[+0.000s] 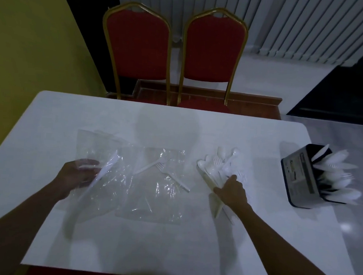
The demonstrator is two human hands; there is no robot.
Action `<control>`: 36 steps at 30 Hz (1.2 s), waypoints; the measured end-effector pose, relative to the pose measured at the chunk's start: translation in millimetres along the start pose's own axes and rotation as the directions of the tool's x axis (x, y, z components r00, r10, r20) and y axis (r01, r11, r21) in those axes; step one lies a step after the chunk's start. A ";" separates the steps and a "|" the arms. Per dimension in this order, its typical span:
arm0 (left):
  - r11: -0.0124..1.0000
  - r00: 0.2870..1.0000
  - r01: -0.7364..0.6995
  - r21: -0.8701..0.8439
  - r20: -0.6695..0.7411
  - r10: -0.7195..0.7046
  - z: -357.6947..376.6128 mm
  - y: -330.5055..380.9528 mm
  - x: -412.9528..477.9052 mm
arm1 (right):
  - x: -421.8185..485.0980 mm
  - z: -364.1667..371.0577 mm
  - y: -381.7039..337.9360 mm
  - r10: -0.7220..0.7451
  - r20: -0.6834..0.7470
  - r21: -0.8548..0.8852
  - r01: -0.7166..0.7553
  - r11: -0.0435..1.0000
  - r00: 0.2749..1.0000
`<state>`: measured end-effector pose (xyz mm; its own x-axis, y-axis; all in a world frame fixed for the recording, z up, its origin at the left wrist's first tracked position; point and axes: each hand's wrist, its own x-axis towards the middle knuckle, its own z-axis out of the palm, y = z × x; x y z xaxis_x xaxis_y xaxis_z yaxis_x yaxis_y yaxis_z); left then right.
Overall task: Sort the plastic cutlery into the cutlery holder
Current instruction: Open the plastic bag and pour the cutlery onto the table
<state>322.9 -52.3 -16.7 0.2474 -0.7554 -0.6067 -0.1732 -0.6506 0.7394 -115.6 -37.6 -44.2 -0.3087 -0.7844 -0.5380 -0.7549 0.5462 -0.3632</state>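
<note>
A black cutlery holder (299, 178) stands tilted at the table's right edge, with several white utensils sticking out of it. A pile of white plastic cutlery (221, 167) lies right of the table's middle, and my right hand (232, 192) grips a bundle of handles from it. Two loose forks (163, 168) lie on a clear plastic bag (151, 190). My left hand (79, 172) holds a white plastic knife (104, 171) together with a second clear bag (95, 147) at the left.
The white table (127, 251) carries everything. Two red chairs with gold frames (139, 47) stand behind its far edge. A yellow wall is on the left, white vertical blinds (300, 23) at the back right.
</note>
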 end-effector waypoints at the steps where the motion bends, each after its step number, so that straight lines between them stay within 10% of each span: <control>1: 1.000 1.000 0.001 0.016 -0.023 -0.001 -0.5 -0.7 2.2 | -0.3 0.1 0.3 -0.005 -0.020 -0.018 0.005 1.000 1.000; 11: 0.900 0.894 0.015 0.436 -0.410 0.183 16.4 -11.2 11.0 | -15.0 17.2 -11.4 -0.124 -0.242 -0.323 0.041 0.945 0.962; 14: 0.801 0.793 -0.011 0.598 -0.483 0.372 42.0 -14.3 7.2 | -18.1 30.2 -20.1 -0.358 -0.301 -0.271 0.281 0.921 0.884; 18: 0.673 0.758 -0.385 0.632 -0.199 0.621 91.1 -31.1 -5.9 | -23.1 48.9 -37.8 -0.464 -0.005 -0.009 0.464 0.886 0.886; 23: 0.711 0.850 -0.524 0.468 0.236 0.472 157.9 -28.6 -52.0 | -23.8 61.1 -60.6 -0.501 0.246 0.471 0.350 0.810 0.830; 36: 0.885 0.895 -0.447 0.134 0.079 0.440 140.8 -28.5 -62.6 | 4.8 105.1 -99.7 -0.492 0.023 -0.307 0.474 0.825 0.870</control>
<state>178.1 2.6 -40.8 0.0699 -0.9681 -0.2407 -0.3912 -0.2486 0.8861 19.0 -64.8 -90.6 0.1160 -0.9446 -0.3071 -0.9470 -0.0120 -0.3209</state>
